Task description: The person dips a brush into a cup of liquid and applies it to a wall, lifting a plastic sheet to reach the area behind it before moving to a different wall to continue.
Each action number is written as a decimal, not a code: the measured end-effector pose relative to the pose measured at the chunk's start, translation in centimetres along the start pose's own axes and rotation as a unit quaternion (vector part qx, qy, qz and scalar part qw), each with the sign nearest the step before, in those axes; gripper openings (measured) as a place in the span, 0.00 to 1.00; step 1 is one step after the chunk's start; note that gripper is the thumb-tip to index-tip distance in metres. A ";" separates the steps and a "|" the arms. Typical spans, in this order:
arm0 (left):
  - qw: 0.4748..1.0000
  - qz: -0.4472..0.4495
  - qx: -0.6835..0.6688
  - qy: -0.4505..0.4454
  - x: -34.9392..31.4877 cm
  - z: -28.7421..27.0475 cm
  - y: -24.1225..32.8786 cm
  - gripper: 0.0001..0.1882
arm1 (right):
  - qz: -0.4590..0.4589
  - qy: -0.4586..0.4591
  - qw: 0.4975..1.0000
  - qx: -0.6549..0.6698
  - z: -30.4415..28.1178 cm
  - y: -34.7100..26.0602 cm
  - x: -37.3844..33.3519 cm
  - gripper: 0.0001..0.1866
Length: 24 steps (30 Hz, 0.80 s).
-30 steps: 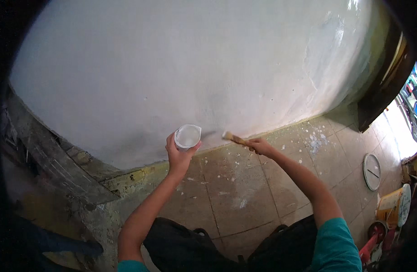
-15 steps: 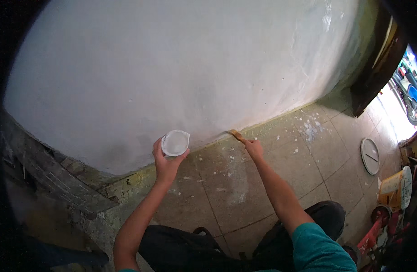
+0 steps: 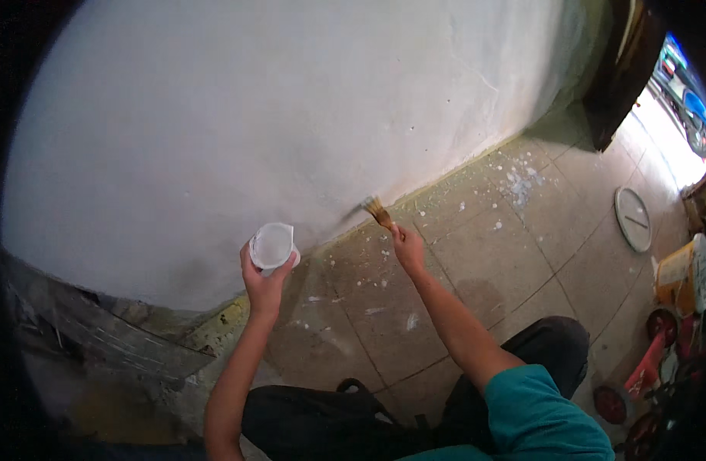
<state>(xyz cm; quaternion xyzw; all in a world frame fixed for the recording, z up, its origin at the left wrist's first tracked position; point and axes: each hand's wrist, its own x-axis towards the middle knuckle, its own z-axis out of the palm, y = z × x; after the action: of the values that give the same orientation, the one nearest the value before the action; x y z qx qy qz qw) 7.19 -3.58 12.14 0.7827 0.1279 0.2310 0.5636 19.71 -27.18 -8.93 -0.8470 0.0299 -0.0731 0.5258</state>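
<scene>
From afar I've got the left hand (image 3: 265, 283) clasping a white cup (image 3: 273, 246), right hand (image 3: 407, 247) gripping a paintbrush (image 3: 379, 213) low by the wall (image 3: 245, 115), which looks mostly coated, greyish patches (image 3: 205, 269) near its foot perhaps remaining

The wall (image 3: 238, 123) looked like painted plaster, matt and mostly smooth. The paintbrush (image 3: 378, 213) had coarse bristles and a brown, wood-like handle; the cup (image 3: 273, 245) seemed thin, whitish plastic. Dull floor tiles (image 3: 487, 253) bore paint-like white spatter. The sleeve (image 3: 545, 411) was soft matt cloth, the bucket (image 3: 677, 278) smooth plastic.
</scene>
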 end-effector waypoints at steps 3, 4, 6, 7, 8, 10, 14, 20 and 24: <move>1.000 -0.014 0.021 0.002 -0.5 -1.6 0.1 0.34 | 0.144 -0.066 0.982 -0.098 -0.4 0.7 -2.0 0.19; 0.999 -0.029 0.024 0.012 -0.6 -2.2 0.3 0.34 | 0.151 -0.068 0.982 -0.089 0.1 0.2 -2.3 0.19; 0.999 -0.041 0.022 0.001 -0.7 -1.8 0.7 0.34 | 0.188 -0.080 0.970 -0.129 -0.4 0.3 -1.6 0.20; 0.998 -0.054 0.017 0.000 -0.6 -1.6 0.8 0.33 | 0.194 -0.076 0.970 -0.128 -0.2 0.2 -0.8 0.20; 0.998 -0.053 0.016 -0.008 -0.6 -1.0 0.9 0.33 | 0.188 -0.064 0.971 -0.133 0.1 0.5 0.2 0.19; 0.999 -0.052 -0.014 -0.007 -0.6 -0.7 0.3 0.32 | 0.186 -0.054 0.971 -0.139 0.2 -0.4 1.1 0.18; 0.998 -0.064 0.006 0.003 -0.5 -1.6 0.5 0.33 | 0.178 0.059 0.982 0.013 -0.5 -3.7 0.6 0.20; 0.998 -0.067 -0.002 -0.013 -0.1 -1.1 0.0 0.34 | 0.184 0.156 0.959 0.150 -2.5 -2.1 5.6 0.24; 0.998 -0.066 0.001 -0.002 -0.2 -1.0 -0.1 0.35 | 0.134 0.204 0.959 0.140 -1.4 0.4 6.3 0.27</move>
<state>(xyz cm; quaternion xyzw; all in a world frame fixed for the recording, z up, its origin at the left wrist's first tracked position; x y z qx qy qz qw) 6.48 -2.81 12.21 0.7737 0.1779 0.1919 0.5771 25.69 -29.42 -8.13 -0.7199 0.2394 -0.1770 0.6270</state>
